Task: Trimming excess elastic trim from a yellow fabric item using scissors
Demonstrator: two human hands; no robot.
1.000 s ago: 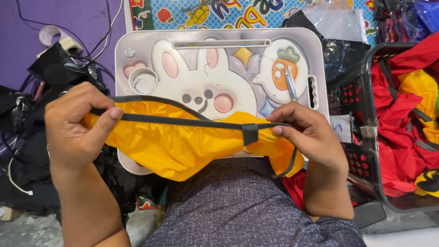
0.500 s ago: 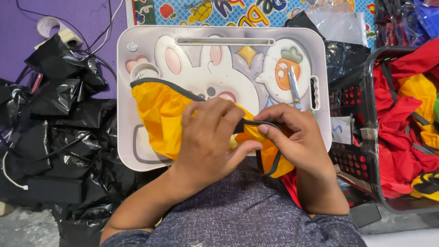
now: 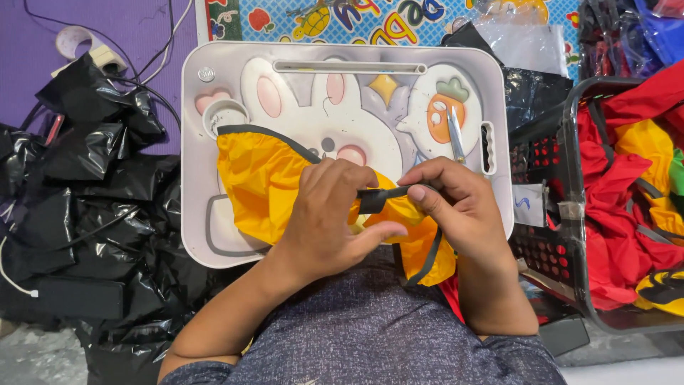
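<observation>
A yellow fabric piece [image 3: 263,178] with black trim lies across a white lap tray [image 3: 192,142] printed with a rabbit and a carrot. My left hand [image 3: 328,221] rests on the fabric's middle, its fingers pinching the black strap [image 3: 374,199]. Facing it from the right, my right hand [image 3: 456,207] pinches the same strap between thumb and fingers. A fold of the fabric hangs off the tray's near edge, between my wrists. Small metal scissors or tweezers [image 3: 454,134] lie on the tray's carrot picture, just beyond my right hand.
Crumpled black plastic bags [image 3: 85,185] pile up on the left with cables and a tape roll [image 3: 71,39]. On the right stands a black basket [image 3: 570,214] full of red and yellow fabric [image 3: 627,178]. A colourful play mat lies beyond the tray.
My left hand came in from the far left to the middle of the fabric. The strap, stretched wide a second ago, is now bunched between both hands.
</observation>
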